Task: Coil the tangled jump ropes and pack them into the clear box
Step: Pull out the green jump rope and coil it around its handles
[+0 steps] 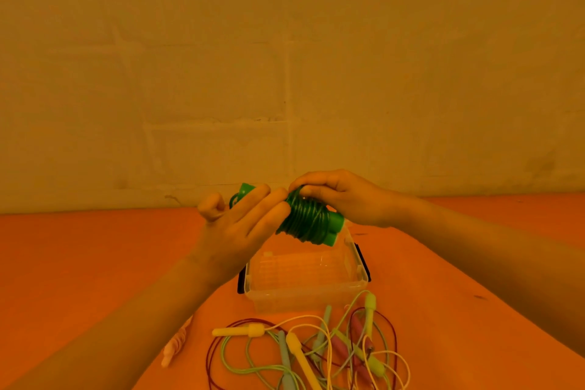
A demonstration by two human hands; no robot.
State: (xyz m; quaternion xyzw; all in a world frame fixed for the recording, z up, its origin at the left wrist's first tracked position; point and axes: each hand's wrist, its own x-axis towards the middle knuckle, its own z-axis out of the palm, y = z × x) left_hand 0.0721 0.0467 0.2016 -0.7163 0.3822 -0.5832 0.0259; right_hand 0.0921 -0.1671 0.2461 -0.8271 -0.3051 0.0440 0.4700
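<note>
Hands [345, 199] holding coiled green rope [305, 218] above clear box [304, 291]

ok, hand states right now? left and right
Left hand: open, straight fingers against the green rope bundle.
Right hand: closed, gripping the top of the bundle above the clear box.

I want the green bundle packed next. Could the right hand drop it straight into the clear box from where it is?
Probably yes. The right hand grips the green jump rope just above the far end of the clear box, which is open and looks empty. The left hand only rests its fingers on the bundle.
</note>
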